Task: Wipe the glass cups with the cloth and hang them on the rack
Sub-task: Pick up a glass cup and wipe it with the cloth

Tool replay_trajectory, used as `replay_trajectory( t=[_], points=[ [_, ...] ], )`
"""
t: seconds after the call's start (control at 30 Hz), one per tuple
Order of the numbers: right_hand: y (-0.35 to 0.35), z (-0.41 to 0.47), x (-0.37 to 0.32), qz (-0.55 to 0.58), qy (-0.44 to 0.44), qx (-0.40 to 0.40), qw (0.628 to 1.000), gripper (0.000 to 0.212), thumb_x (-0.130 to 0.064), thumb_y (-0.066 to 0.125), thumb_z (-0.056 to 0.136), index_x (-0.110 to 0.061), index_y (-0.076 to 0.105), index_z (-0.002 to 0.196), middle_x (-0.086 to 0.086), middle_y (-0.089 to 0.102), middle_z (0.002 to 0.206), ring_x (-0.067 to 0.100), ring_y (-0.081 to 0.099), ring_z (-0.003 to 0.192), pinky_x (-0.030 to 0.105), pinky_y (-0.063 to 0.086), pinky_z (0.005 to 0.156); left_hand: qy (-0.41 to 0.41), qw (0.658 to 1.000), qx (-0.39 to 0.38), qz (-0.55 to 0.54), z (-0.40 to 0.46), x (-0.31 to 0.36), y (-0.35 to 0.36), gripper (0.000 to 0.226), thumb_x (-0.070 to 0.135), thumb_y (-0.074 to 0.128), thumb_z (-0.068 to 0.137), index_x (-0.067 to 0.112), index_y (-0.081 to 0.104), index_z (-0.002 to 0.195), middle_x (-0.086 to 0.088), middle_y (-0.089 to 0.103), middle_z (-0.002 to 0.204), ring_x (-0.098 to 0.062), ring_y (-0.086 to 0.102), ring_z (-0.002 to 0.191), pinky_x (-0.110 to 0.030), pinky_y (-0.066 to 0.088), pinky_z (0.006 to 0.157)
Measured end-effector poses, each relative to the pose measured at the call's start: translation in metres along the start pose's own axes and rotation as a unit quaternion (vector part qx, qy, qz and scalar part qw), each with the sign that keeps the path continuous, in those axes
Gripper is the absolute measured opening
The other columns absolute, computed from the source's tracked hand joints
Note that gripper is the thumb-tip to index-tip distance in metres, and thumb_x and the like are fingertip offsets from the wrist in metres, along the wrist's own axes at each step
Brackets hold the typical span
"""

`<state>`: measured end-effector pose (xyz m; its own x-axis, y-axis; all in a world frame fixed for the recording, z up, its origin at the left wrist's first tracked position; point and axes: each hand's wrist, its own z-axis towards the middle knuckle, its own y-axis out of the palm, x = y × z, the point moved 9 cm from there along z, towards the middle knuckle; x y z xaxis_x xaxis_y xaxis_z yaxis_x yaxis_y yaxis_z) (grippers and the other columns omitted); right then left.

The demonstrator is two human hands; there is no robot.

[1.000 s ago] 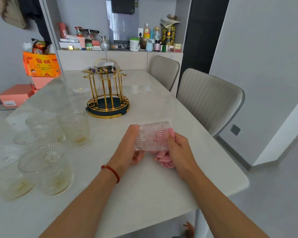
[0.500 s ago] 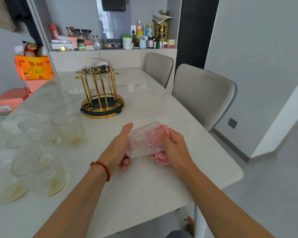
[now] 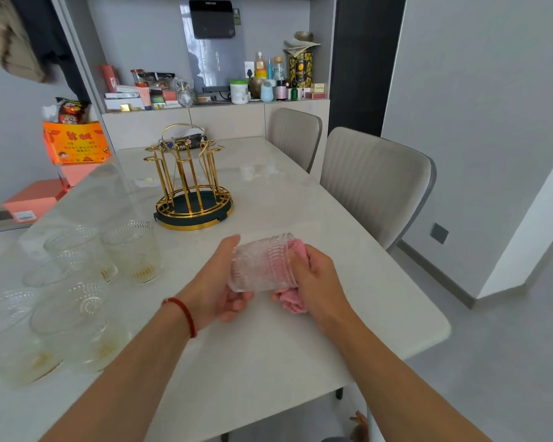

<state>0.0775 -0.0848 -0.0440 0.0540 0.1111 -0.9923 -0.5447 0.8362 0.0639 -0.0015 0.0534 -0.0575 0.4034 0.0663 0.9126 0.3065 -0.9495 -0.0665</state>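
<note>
A patterned glass cup (image 3: 262,263) lies on its side between my hands above the white table (image 3: 268,352). My left hand (image 3: 219,282) holds its base end, fingers curled under it. My right hand (image 3: 313,279) grips a pink cloth (image 3: 292,303) that is stuffed into the cup's mouth. The gold wire rack (image 3: 190,183) on a dark round base stands further back with nothing hanging on it. Several more glass cups (image 3: 131,250) stand upright at the left of the table.
Two grey chairs (image 3: 374,183) line the table's right side. A shelf with bottles and boxes (image 3: 237,90) runs along the back wall. Orange and pink boxes (image 3: 74,145) sit beyond the table's left far corner. The table's near right corner (image 3: 441,333) is close to my right arm.
The cup has turned slightly in my hands, and the cloth stays in its mouth. My view has shifted a little; the rack and the other cups have not moved.
</note>
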Motion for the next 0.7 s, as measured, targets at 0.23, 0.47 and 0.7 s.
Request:
replay_trajectory(
  t=[0.23,0.47,0.7],
  points=[
    [0.000,-0.009,-0.004,0.007,0.006,-0.018,1.000,0.021,-0.015,0.049,0.102,0.005,0.055,0.104,0.019,0.060,0.058,0.028,0.055,0.049,0.040,0.041,0.053,0.010,0.998,0.053,-0.017,-0.006,-0.004,-0.001,0.052,0.067,0.032,0.094,0.024,0.036,0.065,0.001,0.028,0.054,-0.014,0.021,0.043,-0.015,0.016,0.043],
    [0.006,-0.008,-0.007,0.021,0.005,-0.018,1.000,0.028,-0.023,0.049,0.106,0.001,0.061,0.096,0.003,0.044,0.041,0.019,0.046,0.034,0.033,0.048,0.051,-0.007,0.999,0.030,0.036,-0.015,-0.001,-0.009,0.066,0.076,0.026,0.095,0.015,0.047,0.078,-0.004,0.036,0.057,-0.017,0.029,0.046,-0.018,0.025,0.042],
    [0.002,-0.006,0.003,0.054,0.052,-0.019,0.997,0.028,-0.025,0.047,0.106,-0.007,0.063,0.091,0.010,0.041,0.043,0.025,0.058,0.047,0.022,0.039,0.044,0.119,0.976,0.179,-0.025,-0.020,0.005,-0.004,0.055,0.061,0.024,0.104,0.016,0.049,0.084,-0.005,0.045,0.062,-0.014,0.039,0.047,-0.019,0.028,0.044]
  ],
)
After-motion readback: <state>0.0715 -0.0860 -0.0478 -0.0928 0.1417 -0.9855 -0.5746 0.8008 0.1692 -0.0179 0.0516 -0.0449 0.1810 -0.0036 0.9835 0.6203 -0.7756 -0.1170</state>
